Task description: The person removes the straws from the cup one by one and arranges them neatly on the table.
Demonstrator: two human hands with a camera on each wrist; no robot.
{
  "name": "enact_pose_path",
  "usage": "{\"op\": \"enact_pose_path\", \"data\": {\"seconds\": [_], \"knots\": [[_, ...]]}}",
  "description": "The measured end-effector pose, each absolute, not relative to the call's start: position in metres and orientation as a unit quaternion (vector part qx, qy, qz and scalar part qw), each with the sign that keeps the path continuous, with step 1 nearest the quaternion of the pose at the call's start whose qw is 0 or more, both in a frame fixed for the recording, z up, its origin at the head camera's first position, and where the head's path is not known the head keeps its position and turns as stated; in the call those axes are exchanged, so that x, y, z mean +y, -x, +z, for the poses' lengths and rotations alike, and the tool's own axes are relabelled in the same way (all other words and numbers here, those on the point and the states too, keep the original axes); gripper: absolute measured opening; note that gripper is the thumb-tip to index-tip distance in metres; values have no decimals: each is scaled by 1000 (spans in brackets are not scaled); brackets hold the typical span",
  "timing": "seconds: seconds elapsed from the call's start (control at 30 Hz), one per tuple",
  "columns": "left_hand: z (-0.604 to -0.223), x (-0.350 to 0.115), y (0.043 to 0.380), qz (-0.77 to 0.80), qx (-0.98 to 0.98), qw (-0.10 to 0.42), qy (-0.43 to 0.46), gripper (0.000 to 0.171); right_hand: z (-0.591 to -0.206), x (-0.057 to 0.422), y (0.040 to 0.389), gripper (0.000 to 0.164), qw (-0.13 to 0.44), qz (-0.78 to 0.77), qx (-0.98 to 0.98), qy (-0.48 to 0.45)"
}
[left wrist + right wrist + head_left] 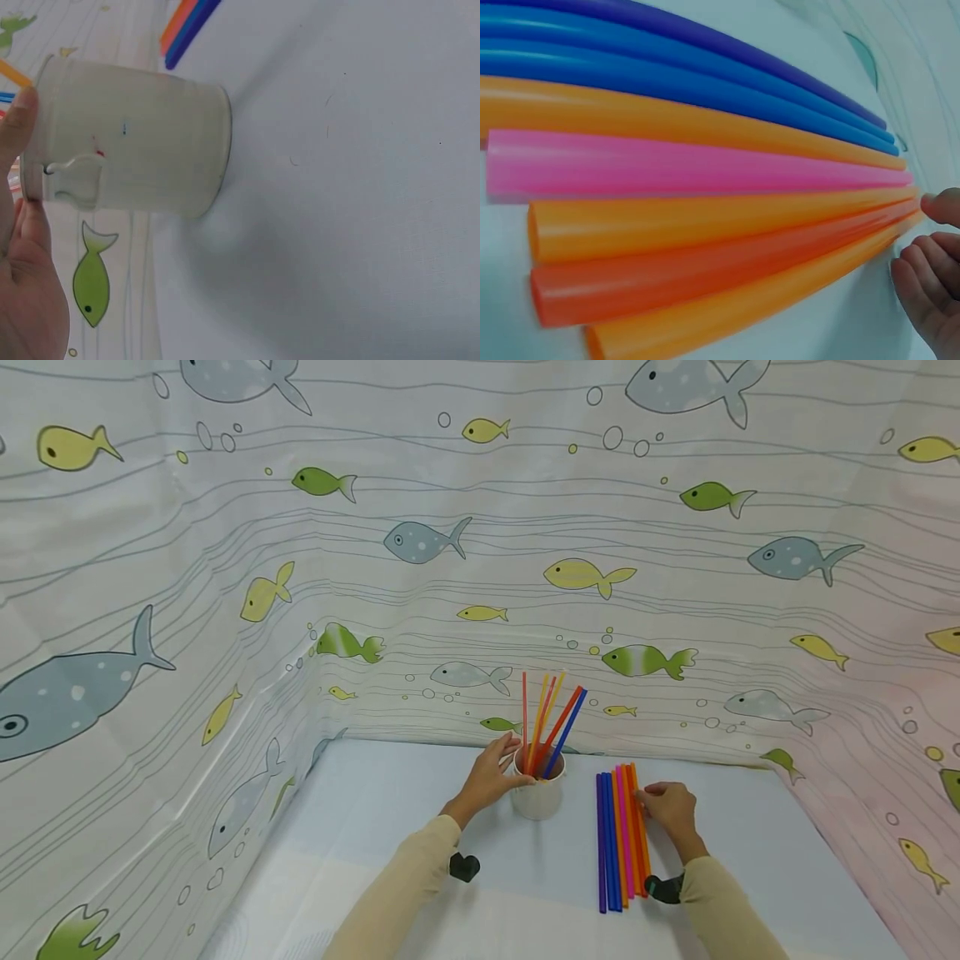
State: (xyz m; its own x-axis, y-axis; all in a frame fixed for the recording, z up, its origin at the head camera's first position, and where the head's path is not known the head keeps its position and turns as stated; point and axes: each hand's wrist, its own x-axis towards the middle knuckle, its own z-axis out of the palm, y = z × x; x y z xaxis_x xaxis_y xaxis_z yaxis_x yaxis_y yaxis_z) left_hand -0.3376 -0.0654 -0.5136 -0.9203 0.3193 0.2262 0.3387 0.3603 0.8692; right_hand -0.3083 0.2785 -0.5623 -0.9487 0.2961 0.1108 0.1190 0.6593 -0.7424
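My left hand (486, 778) holds a white mug (537, 802) near its rim, thumb at one side and fingers at the other. The mug stands upright, its small handle facing the left wrist view. Several red, orange, yellow and blue straws (567, 727) lean inside it. To the right, a row of straws (617, 852) lies side by side: purple, blue, orange, pink and red-orange. My right hand (671, 810) is at the row's right side, thumb tip touching the outer orange straw (727, 309) near its far end. In the right wrist view, a gap separates thumb and fingers.
A white tabletop (525, 893) carries everything. Behind it and at both sides hangs a fish-printed curtain (420, 602), close behind the mug. Dark straps (663, 888) sit at both wrists.
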Motion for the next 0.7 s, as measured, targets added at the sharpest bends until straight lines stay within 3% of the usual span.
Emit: {"op": "enact_pose_path", "data": {"seconds": [0.4,0.7], "knots": [[-513,-67,340,-533,-821,8,204,104,-518,257,327,35,169,398,-898,83],[-514,-66,337,-534,-819,12,210,100,-488,223,336,34,168,464,-868,60]]}}
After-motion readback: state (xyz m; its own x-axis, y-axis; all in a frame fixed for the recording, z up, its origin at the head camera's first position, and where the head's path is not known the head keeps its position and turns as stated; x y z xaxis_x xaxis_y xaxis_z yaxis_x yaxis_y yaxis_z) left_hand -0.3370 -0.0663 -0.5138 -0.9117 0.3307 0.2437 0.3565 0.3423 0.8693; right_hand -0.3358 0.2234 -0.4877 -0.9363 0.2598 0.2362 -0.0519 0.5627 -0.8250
